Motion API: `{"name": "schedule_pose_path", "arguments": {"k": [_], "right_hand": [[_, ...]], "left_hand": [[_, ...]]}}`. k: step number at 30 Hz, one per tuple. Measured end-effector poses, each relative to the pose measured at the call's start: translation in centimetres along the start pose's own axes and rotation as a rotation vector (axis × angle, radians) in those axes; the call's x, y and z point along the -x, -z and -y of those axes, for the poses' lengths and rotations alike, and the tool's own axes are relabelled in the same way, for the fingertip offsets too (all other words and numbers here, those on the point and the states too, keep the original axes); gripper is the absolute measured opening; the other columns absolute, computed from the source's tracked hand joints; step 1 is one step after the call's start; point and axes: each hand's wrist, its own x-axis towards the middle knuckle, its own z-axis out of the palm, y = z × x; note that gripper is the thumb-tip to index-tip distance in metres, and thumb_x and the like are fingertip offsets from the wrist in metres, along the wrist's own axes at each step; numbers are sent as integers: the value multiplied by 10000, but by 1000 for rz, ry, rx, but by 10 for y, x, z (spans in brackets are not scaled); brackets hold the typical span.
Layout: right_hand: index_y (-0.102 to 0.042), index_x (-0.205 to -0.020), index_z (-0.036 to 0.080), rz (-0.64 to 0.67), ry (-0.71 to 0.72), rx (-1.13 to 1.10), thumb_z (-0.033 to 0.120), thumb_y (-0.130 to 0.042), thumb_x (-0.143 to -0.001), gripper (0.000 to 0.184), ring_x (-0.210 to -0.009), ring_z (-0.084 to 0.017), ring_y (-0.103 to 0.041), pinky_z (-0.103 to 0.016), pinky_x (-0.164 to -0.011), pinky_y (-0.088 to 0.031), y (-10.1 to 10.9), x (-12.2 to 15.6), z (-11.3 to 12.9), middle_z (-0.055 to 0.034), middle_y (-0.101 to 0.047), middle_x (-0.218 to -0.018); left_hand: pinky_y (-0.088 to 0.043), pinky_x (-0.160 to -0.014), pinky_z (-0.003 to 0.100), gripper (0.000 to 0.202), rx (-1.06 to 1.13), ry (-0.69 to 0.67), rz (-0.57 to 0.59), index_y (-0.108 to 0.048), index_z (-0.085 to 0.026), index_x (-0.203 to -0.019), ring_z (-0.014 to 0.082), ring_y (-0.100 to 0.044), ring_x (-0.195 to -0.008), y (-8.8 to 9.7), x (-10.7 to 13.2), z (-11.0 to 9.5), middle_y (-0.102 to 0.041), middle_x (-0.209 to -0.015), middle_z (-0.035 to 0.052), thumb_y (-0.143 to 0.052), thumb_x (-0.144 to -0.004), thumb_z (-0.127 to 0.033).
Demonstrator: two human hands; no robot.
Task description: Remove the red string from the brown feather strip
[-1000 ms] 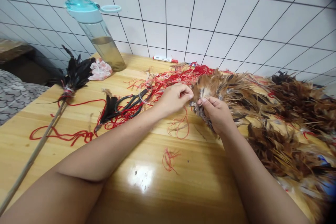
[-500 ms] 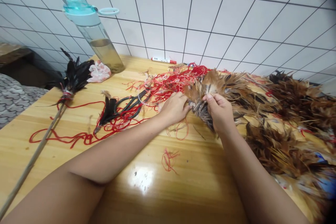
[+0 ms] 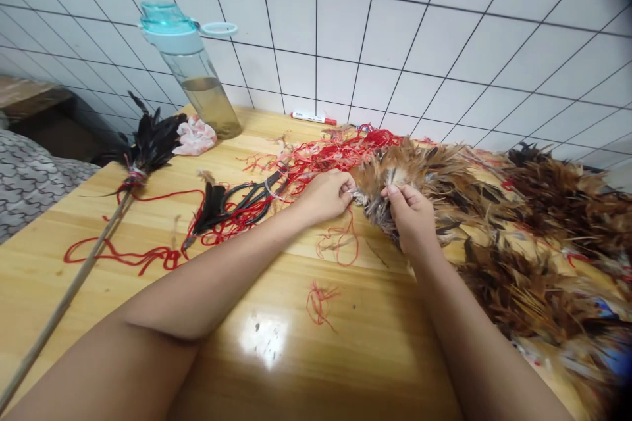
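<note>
My left hand (image 3: 326, 196) and my right hand (image 3: 413, 218) meet at the near end of a bunch of brown feathers (image 3: 419, 174) on the wooden table (image 3: 276, 342). The left fingers are curled and pinch at the feather bases where a thin string shows. Fingers of the right hand close around the bunch's lower end. A tangle of red string (image 3: 340, 151) lies just behind the left hand.
Black scissors (image 3: 249, 200) lie in red string left of my hands. A stick with black feathers (image 3: 143, 151) lies at the far left. A water bottle (image 3: 197, 79), a pink rag (image 3: 195, 138) and a red marker (image 3: 313, 119) sit by the tiled wall. More brown feathers (image 3: 548, 256) cover the right side.
Both hands shifted slightly on the feather bunch, the left hand dropping lower and closing at its base. The view moved a little to the left.
</note>
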Motion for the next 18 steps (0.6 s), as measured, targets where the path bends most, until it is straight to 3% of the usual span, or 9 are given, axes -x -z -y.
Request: {"name": "schedule_pose_path", "arguments": {"k": [5,9,13,18], "right_hand": [[-625,-747,189,-23,-5,-22,558,-538,-787,381,-448,-104,-370,-236,-465,-283,0,-1,0,65,-386,-443],[-622,-752,191,-14,0,-13,567,-532,-790,388,-450,-106,-359,-237,-465,-276,0,0,0,63,-371,-445],[-625,-753,191,3,8,7,560,-525,-795,385,-464,-110,-366,-240,-474,-281,-2,1,-2,57,-373,-453],[-629,-748,184,4,13,19,531,-529,-798,365,-492,-117,-395,-244,-498,-305,-3,1,-3,50,-405,-468]], "left_hand": [[-434,-672,285,141,-15,30,108,-640,-175,-804,166,-584,-723,7,1,-6,-652,-778,32,-572,-794,-298],[-448,-728,318,214,-142,36,29,-627,-168,-775,196,-580,-790,-6,4,-4,-620,-810,68,-555,-823,-364],[-444,-714,305,140,-222,-11,9,-627,-170,-776,191,-571,-786,-17,4,1,-604,-803,65,-534,-820,-265],[-427,-680,275,97,-38,-14,-48,-618,-167,-751,150,-553,-707,-8,0,4,-609,-762,31,-537,-793,-200]]}}
